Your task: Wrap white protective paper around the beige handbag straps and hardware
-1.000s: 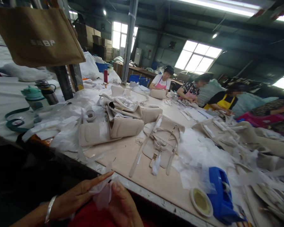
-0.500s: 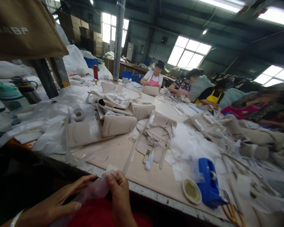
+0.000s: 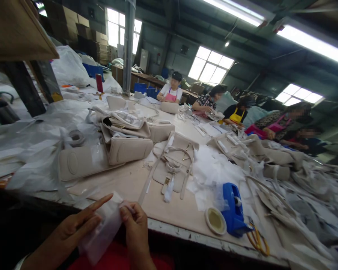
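Observation:
A small translucent white sheet (image 3: 105,232), possibly a thin bag or tissue, hangs between my hands at the table's front edge. My right hand (image 3: 135,225) pinches its upper right edge between thumb and fingers. On the left side, my left hand (image 3: 70,234) has its thumb against the sheet, with the index finger stretched out along the top corner; its other fingers are partly hidden. Beyond my hands, a beige handbag piece (image 3: 159,176) with straps and a buckle lies flat. Several beige bags (image 3: 129,150) are stacked to its left.
A blue tape dispenser (image 3: 233,213), a round dish (image 3: 215,221) and yellow-handled scissors (image 3: 257,240) are at the right front. White paper sheets (image 3: 214,168) lie near the middle. Clear plastic (image 3: 36,142) covers the left side. Co-workers (image 3: 171,90) sit along the far side.
The sheet has spread out and hangs flatter between my hands. My left hand's fingers have drawn in, leaving the index extended. The view has shifted right.

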### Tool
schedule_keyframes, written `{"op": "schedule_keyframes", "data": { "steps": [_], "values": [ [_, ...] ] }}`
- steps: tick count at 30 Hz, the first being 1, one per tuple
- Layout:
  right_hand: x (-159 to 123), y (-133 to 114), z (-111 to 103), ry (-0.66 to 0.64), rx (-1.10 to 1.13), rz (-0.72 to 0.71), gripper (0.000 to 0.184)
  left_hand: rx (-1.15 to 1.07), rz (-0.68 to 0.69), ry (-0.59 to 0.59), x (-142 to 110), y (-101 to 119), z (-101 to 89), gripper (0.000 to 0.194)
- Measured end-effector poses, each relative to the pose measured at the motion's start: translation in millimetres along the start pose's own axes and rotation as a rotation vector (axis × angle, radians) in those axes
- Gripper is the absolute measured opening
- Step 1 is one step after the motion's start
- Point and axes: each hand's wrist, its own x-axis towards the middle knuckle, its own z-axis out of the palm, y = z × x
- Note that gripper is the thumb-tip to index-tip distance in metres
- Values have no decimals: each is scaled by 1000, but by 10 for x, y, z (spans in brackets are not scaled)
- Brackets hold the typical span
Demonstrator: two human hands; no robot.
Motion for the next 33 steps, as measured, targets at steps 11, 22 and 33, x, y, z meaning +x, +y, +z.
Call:
{"op": "schedule_keyframes", "data": {
  "steps": [11,22,33],
  "values": [
    [-29,-31,6,-47,-188,-18,18,-136,100,-118,123,324,169,41],
    [-2,91,-174,-81,-461,27,25,-198,-69,-171,208,147,249,22],
    [163,32,-171,-166,-747,-55,35,-532,-187,-232,414,5,266,34]
  ]
}}
